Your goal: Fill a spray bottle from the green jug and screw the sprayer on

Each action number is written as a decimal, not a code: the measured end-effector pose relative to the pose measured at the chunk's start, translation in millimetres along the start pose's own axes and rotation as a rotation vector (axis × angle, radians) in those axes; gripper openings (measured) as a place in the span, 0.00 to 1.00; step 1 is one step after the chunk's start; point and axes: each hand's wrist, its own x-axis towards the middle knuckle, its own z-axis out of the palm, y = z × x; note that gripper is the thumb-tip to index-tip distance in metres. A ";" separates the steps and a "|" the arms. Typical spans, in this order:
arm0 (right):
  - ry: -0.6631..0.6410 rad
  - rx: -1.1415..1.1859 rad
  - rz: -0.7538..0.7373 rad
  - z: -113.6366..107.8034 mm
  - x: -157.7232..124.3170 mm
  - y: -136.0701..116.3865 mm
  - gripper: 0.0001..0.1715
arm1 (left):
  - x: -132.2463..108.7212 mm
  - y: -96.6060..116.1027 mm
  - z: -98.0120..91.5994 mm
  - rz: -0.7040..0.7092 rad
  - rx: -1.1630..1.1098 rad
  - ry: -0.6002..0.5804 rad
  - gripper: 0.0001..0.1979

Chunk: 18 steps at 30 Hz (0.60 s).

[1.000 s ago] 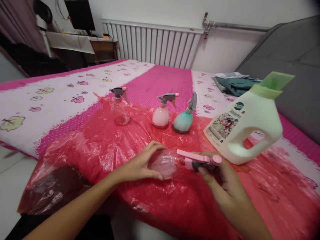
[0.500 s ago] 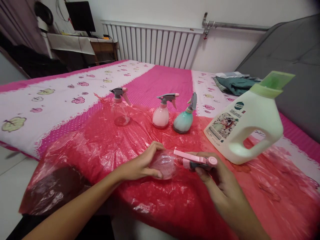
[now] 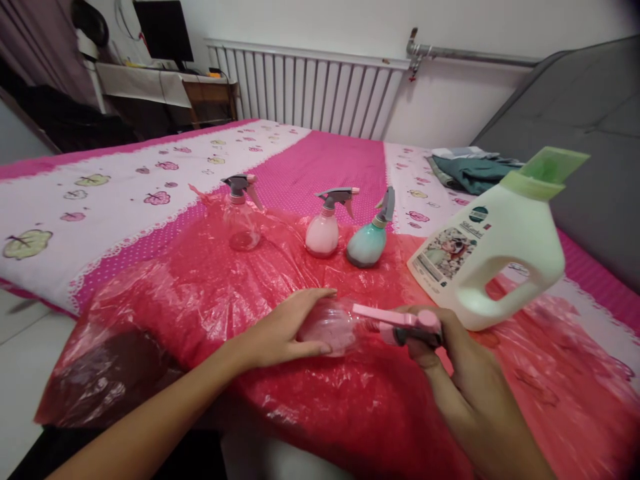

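Observation:
My left hand (image 3: 295, 331) is wrapped round a clear spray bottle (image 3: 334, 330) lying on its side, its neck pointing right. In my right hand (image 3: 453, 357) is a pink and grey trigger sprayer head (image 3: 410, 323), held at the bottle's neck. Whether the head still touches the neck I cannot tell. Beyond my hands stand a clear spray bottle (image 3: 243, 227), a pink-filled one (image 3: 323, 235) and a tilted teal-filled one (image 3: 369, 241). A large jug with a green cap (image 3: 493, 247) leans to the right of my right hand.
Crumpled red plastic sheeting (image 3: 200, 293) covers the near part of the bed, over a pink and white bedspread (image 3: 340, 160). Folded clothes (image 3: 470, 170) lie by the grey headboard (image 3: 595, 127). A radiator (image 3: 310, 87) and a desk (image 3: 145, 87) are behind.
My right hand has moved slightly right with the sprayer head, and more of the bottle's neck shows. My left hand keeps hold of the bottle in nearly the same place.

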 end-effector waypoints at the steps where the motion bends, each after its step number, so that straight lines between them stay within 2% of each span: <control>1: 0.016 0.010 0.012 -0.1 0.1 -0.6 0.06 | -0.7 -0.2 0.2 0.012 0.011 -0.004 0.39; 4: 0.072 0.010 0.020 1.3 -0.7 0.3 0.06 | -2.0 -2.7 0.4 0.034 0.029 -0.016 0.37; 7: 0.080 -0.017 0.005 1.7 -1.8 0.1 0.09 | -0.7 -6.9 0.8 0.075 0.055 -0.011 0.44; 10: 0.061 -0.051 0.001 -1.7 -1.5 -4.7 0.06 | 2.3 -9.2 2.1 0.159 0.105 0.010 0.51; 13: 0.032 -0.054 0.020 -6.0 -1.6 -9.2 0.09 | 4.4 -8.7 3.4 0.220 0.150 0.008 0.48; 18: 0.066 -0.098 0.134 -3.6 -7.3 -11.3 0.13 | 4.9 -7.6 2.6 0.228 0.174 0.003 0.48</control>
